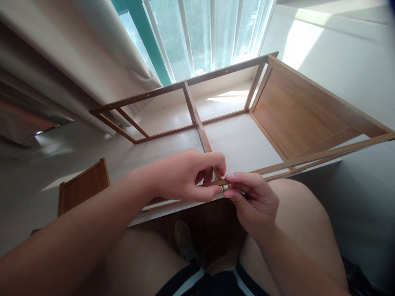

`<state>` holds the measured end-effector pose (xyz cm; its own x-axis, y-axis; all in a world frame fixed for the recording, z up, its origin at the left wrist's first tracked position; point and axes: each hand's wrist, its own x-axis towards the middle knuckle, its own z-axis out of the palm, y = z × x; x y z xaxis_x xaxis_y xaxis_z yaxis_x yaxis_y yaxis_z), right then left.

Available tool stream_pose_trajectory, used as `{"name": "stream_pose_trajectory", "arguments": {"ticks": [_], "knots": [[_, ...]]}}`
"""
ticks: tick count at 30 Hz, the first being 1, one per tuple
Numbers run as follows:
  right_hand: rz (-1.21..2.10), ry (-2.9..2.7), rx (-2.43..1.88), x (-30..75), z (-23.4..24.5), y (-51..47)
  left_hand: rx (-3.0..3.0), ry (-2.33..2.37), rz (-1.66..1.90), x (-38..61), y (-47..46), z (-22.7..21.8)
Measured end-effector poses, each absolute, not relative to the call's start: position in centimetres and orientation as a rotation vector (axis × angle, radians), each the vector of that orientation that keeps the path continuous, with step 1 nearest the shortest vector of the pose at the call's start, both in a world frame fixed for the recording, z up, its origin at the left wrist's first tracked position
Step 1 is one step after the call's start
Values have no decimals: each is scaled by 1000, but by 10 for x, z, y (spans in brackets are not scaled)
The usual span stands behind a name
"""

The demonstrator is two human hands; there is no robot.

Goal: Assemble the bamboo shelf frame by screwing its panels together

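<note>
A brown wooden shelf frame [197,119] lies on its side on the pale floor in front of my knees. My left hand [185,174] is curled around the joint where the middle cross slat [194,111] meets the near rail [308,158]. My right hand [251,199] pinches at the same joint from the right, fingers pressed together on something small that I cannot make out. The two hands touch at the fingertips.
A solid wooden side panel [296,111] closes the frame's right end. A loose wooden panel [82,187] lies on the floor at left. A cream curtain [77,61] hangs at upper left beside a bright window [203,33]. My bare knees fill the foreground.
</note>
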<state>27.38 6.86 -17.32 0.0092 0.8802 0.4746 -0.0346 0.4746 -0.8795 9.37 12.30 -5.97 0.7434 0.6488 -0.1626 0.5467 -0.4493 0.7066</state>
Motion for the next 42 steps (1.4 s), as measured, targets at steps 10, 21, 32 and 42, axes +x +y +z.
{"name": "stream_pose_trajectory", "arguments": {"ticks": [10,21,32,42], "knots": [[915,-1395,-770,277,-176,66,2202,934,212,96,122,-60],[1005,-1237,-717,294,-176,42,2136,904,209,92,125,-61],[979,-1452,-992,322,-165,44,2082,867,241,92,126,-64],[990,-1719,-932,329,-136,36,2065,838,232,90,128,-65]]}}
